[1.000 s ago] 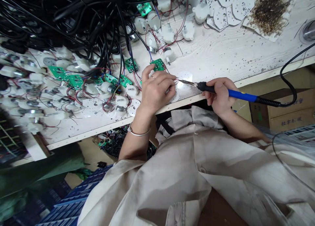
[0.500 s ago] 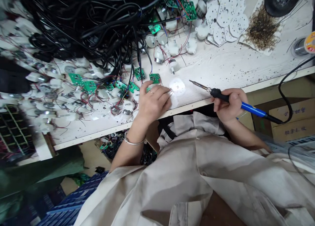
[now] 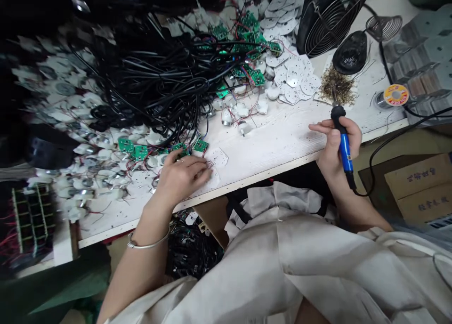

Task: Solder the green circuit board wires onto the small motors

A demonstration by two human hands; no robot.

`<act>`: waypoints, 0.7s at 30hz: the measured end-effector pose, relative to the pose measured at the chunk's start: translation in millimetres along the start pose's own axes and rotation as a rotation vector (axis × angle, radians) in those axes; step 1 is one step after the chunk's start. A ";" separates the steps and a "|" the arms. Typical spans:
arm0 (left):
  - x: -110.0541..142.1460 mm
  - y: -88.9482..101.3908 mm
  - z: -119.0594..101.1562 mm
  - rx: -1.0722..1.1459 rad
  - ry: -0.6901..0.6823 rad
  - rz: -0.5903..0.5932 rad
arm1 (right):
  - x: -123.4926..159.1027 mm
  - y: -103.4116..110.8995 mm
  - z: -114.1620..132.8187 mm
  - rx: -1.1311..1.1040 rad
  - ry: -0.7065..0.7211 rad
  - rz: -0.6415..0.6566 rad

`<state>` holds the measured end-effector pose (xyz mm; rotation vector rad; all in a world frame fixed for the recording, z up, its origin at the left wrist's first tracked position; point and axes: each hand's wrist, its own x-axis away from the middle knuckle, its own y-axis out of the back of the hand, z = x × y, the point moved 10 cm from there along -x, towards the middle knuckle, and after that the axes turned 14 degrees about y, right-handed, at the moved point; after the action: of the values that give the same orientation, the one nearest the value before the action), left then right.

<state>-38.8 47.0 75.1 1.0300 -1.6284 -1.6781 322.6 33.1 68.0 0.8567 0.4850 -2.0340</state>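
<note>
Loosely curled left fingers [image 3: 194, 166] just beside a white disc [image 3: 219, 157], right fingers [image 3: 319, 126] gripping blue soldering iron [image 3: 344, 147]

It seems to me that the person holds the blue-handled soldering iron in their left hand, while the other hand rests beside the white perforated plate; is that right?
Not quite: the head view shows the blue-handled soldering iron in the right hand, not the left. The hand beside the white perforated plate is the left hand, as you described.
</note>
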 end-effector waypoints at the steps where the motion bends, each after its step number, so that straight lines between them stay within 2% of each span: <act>1: -4.5 -1.8 0.4 -0.001 0.039 0.056 | 0.9 1.6 -1.8 0.032 0.024 0.009; 3: -16.8 -6.1 -4.4 -0.064 0.109 0.153 | 5.7 2.3 -5.4 0.077 0.065 0.037; 5: -38.2 -4.5 -13.7 -0.146 0.185 0.165 | 10.7 -0.4 -7.9 0.107 0.090 0.080; 7: -71.0 3.8 -24.5 -0.160 0.265 0.078 | 10.5 -3.8 -7.5 0.130 0.109 0.113; 10: -130.1 16.5 -33.8 -0.058 0.370 -0.127 | -2.0 -15.2 -7.2 0.181 0.126 0.202; 12: -166.4 16.0 -34.5 0.038 0.399 -0.218 | -13.9 -28.2 -12.5 0.255 0.135 0.309; 14: -194.5 4.6 -32.2 0.071 0.418 -0.208 | -23.8 -42.1 -23.5 0.345 0.141 0.426; 17: -212.2 -17.5 -24.3 0.066 0.450 -0.118 | -30.4 -58.6 -47.7 0.446 0.111 0.574; 21: -198.4 -26.1 -20.1 0.149 0.361 -0.057 | -24.7 -72.0 -72.3 0.482 0.056 0.731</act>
<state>87.0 204.0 76.4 1.3748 -1.5100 -1.3251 301.3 131.3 37.7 1.1660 -0.2894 -1.4479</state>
